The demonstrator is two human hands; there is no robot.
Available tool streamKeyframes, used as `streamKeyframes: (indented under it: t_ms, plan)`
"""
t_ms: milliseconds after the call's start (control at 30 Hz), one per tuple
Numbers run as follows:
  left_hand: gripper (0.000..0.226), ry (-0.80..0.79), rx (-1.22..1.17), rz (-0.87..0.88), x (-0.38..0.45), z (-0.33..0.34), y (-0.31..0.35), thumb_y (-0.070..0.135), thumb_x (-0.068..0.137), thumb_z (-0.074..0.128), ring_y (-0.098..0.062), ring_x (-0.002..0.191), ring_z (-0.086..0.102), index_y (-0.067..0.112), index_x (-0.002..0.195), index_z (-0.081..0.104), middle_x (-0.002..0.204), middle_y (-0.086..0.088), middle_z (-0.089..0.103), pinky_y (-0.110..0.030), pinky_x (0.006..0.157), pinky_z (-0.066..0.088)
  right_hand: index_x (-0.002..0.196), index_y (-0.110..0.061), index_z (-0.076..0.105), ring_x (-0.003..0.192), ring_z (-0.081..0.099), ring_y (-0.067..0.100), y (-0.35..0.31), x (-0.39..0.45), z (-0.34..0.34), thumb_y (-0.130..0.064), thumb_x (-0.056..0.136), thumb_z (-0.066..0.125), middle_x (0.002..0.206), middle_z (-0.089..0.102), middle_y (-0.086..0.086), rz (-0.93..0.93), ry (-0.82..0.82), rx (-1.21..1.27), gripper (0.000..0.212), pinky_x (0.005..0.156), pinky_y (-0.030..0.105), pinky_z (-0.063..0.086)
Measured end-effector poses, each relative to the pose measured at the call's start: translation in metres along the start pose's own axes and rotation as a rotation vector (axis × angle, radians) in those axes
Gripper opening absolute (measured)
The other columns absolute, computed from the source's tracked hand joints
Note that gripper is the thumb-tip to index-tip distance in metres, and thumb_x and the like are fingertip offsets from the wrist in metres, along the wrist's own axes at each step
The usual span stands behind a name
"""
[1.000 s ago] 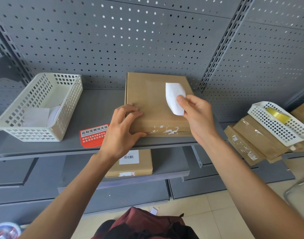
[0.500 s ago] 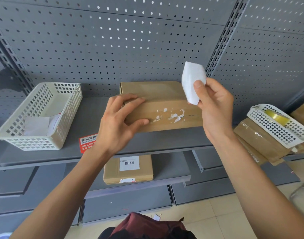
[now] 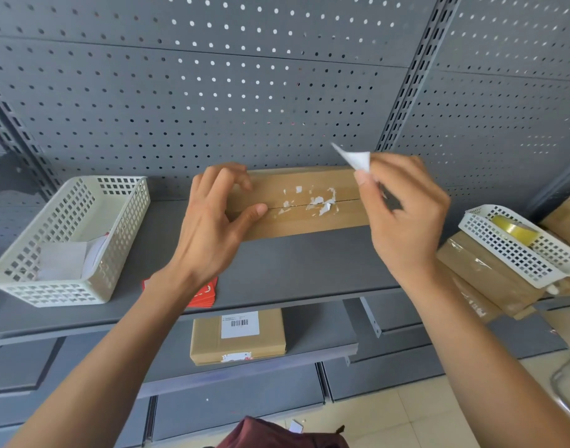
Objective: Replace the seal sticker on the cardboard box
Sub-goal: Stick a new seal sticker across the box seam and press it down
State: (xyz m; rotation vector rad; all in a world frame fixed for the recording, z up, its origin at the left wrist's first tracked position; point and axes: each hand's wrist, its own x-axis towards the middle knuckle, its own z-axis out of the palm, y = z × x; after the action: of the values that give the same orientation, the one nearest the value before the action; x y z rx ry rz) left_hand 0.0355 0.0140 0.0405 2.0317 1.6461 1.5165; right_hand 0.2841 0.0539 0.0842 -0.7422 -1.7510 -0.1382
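Note:
A flat brown cardboard box (image 3: 312,218) lies on the grey shelf (image 3: 293,270), its front edge facing me. White torn sticker scraps (image 3: 319,202) cling along the seam on that edge. My left hand (image 3: 212,221) grips the box's left end, thumb on the front, fingers over the top. My right hand (image 3: 403,208) hovers at the box's right end and pinches a white sticker sheet (image 3: 356,160) between thumb and fingers. A stack of red seal stickers (image 3: 206,292) lies on the shelf, partly hidden under my left wrist.
A white plastic basket (image 3: 115,221) with white papers stands at the left. At the right, another white basket (image 3: 516,250) holds a yellow tape roll (image 3: 516,231) and rests on brown boxes (image 3: 490,279). A labelled box (image 3: 238,337) lies on the lower shelf.
The box's front edge has come to face me and sits further back on the shelf. My right hand has carried the white sheet from over the box top up and to the right.

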Motion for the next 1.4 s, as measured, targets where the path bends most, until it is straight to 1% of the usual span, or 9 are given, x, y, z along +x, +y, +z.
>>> streamKeyframes:
  t_ms: [133, 367, 533, 767, 900, 1067, 1200, 1333, 1400]
  plan:
    - [0.011, -0.013, -0.041, -0.035, 0.007, -0.002, -0.003, 0.023, 0.091, 0.071, -0.026, 0.118, 0.051, 0.023, 0.09, 0.06, 0.134, 0.007, 0.053, -0.029, 0.083, 0.038, 0.103, -0.005, 0.081, 0.078, 0.07, 0.03, 0.002, 0.003, 0.016, 0.0, 0.095, 0.07, 0.101, 0.077, 0.006, -0.365, 0.012, -0.138, 0.014, 0.071, 0.045, 0.047]
    - [0.012, -0.033, -0.105, -0.073, 0.017, -0.006, -0.004, 0.024, 0.089, 0.073, -0.025, 0.115, 0.054, 0.035, 0.087, 0.068, 0.134, 0.009, 0.054, -0.032, 0.087, 0.039, 0.102, -0.021, 0.083, 0.075, 0.072, 0.023, 0.008, 0.008, 0.051, -0.011, 0.087, 0.083, 0.097, 0.079, -0.002, -0.584, 0.043, -0.236, 0.018, 0.075, 0.045, 0.047]
    - [0.004, -0.028, -0.116, -0.108, 0.022, -0.008, -0.009, 0.03, 0.087, 0.073, -0.022, 0.112, 0.055, 0.031, 0.09, 0.071, 0.135, 0.011, 0.053, -0.035, 0.087, 0.041, 0.105, -0.026, 0.082, 0.074, 0.071, 0.02, 0.015, 0.016, 0.064, -0.015, 0.089, 0.081, 0.096, 0.078, -0.006, -0.716, -0.001, -0.294, 0.02, 0.077, 0.04, 0.043]
    - [0.003, -0.001, -0.087, -0.103, 0.023, -0.003, -0.007, 0.029, 0.088, 0.071, -0.025, 0.112, 0.056, 0.032, 0.089, 0.07, 0.126, 0.008, 0.052, -0.031, 0.082, 0.042, 0.104, -0.03, 0.081, 0.073, 0.071, 0.018, 0.022, 0.021, 0.074, -0.015, 0.088, 0.081, 0.093, 0.078, -0.007, -0.764, 0.012, -0.346, 0.021, 0.08, 0.041, 0.038]
    - [0.006, 0.006, -0.082, -0.106, 0.033, -0.003, -0.004, 0.027, 0.091, 0.07, -0.021, 0.121, 0.053, 0.032, 0.091, 0.07, 0.13, 0.007, 0.052, -0.031, 0.09, 0.041, 0.106, -0.031, 0.081, 0.071, 0.07, 0.017, 0.025, 0.021, 0.077, -0.021, 0.092, 0.079, 0.091, 0.077, -0.009, -0.758, 0.021, -0.347, 0.018, 0.08, 0.041, 0.038]
    - [0.011, 0.009, -0.141, -0.142, 0.05, 0.0, 0.003, 0.023, 0.097, 0.062, -0.014, 0.134, 0.045, 0.028, 0.092, 0.069, 0.136, 0.004, 0.05, -0.014, 0.094, 0.036, 0.104, -0.032, 0.081, 0.071, 0.068, 0.016, 0.032, 0.034, 0.078, -0.021, 0.088, 0.083, 0.088, 0.076, -0.012, -0.761, 0.09, -0.378, 0.02, 0.078, 0.039, 0.038]
    - [0.031, 0.002, -0.24, -0.19, 0.054, -0.001, 0.005, 0.031, 0.102, 0.044, -0.008, 0.14, 0.039, 0.03, 0.1, 0.075, 0.137, 0.004, 0.053, -0.028, 0.111, 0.032, 0.105, -0.032, 0.081, 0.069, 0.069, 0.017, 0.034, 0.042, 0.079, -0.019, 0.088, 0.081, 0.088, 0.076, -0.011, -0.777, 0.102, -0.402, 0.021, 0.076, 0.039, 0.038]
    - [0.021, -0.01, -0.274, -0.241, 0.058, -0.003, 0.013, 0.034, 0.102, 0.053, -0.005, 0.137, 0.041, 0.037, 0.096, 0.073, 0.135, 0.007, 0.05, -0.01, 0.1, 0.033, 0.106, -0.032, 0.081, 0.067, 0.068, 0.02, 0.031, 0.043, 0.084, -0.021, 0.089, 0.082, 0.089, 0.076, -0.009, -0.766, 0.082, -0.398, 0.021, 0.073, 0.039, 0.036]
    - [0.02, 0.01, -0.254, -0.248, 0.06, -0.002, 0.013, 0.029, 0.1, 0.059, -0.006, 0.135, 0.044, 0.032, 0.086, 0.073, 0.133, 0.006, 0.052, -0.01, 0.097, 0.034, 0.107, -0.033, 0.08, 0.069, 0.067, 0.02, 0.028, 0.042, 0.086, -0.023, 0.088, 0.082, 0.091, 0.077, -0.007, -0.755, 0.07, -0.396, 0.021, 0.073, 0.039, 0.034]
